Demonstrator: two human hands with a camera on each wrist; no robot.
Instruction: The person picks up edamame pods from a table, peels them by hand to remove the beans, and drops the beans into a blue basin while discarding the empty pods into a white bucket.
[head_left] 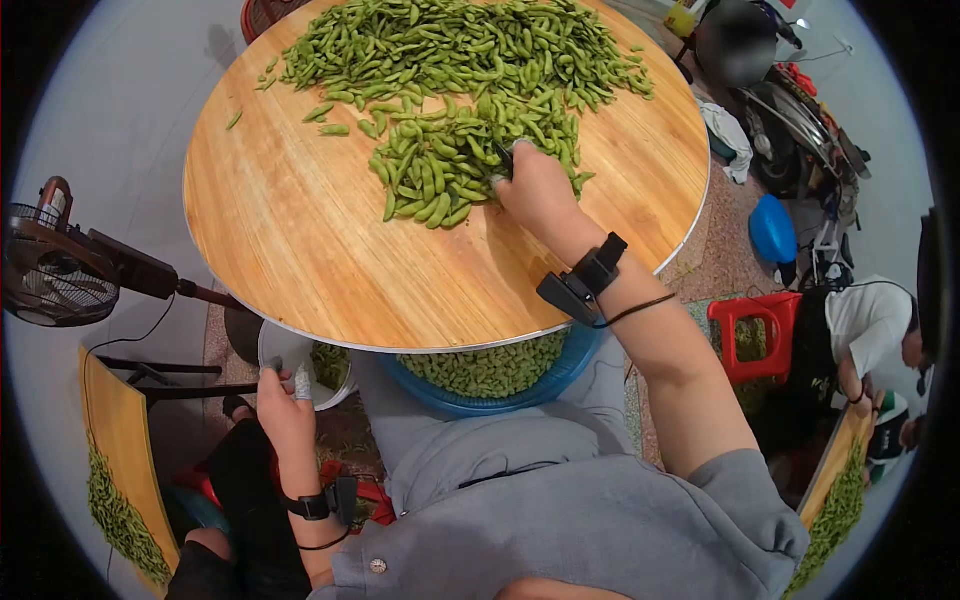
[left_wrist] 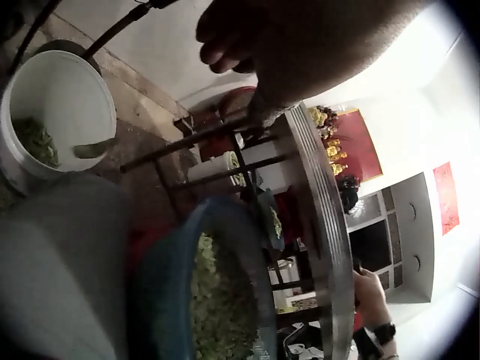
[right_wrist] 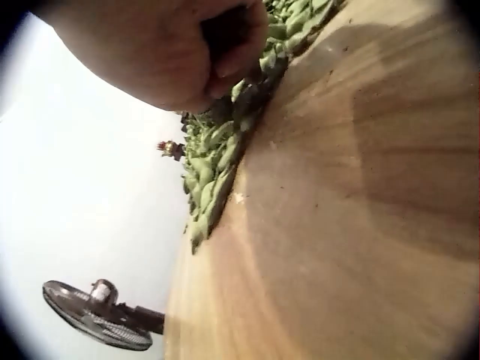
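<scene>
My right hand [head_left: 545, 200] reaches to the near edge of a pile of green soybean pods [head_left: 435, 165] on the round wooden table [head_left: 300, 250]. Its fingers curl round a small black tool [head_left: 504, 160], mostly hidden by the hand and pods. Below the table's left edge, my left hand [head_left: 287, 415] is held beside a white bucket [head_left: 335, 400], fingers loose with nothing visible between them. One finger has a silvery wrap [head_left: 303, 382]. In the left wrist view a single pod [left_wrist: 94, 148] shows against the bucket's inside, above the pods lying there.
A larger heap of pods [head_left: 450, 45] covers the table's far side. On my lap, under the table edge, sits a blue basin [head_left: 590, 350] of shelled beans [head_left: 490, 368]. A fan [head_left: 65, 265] stands left; a red stool [head_left: 755, 335] and another person [head_left: 870, 325] are right.
</scene>
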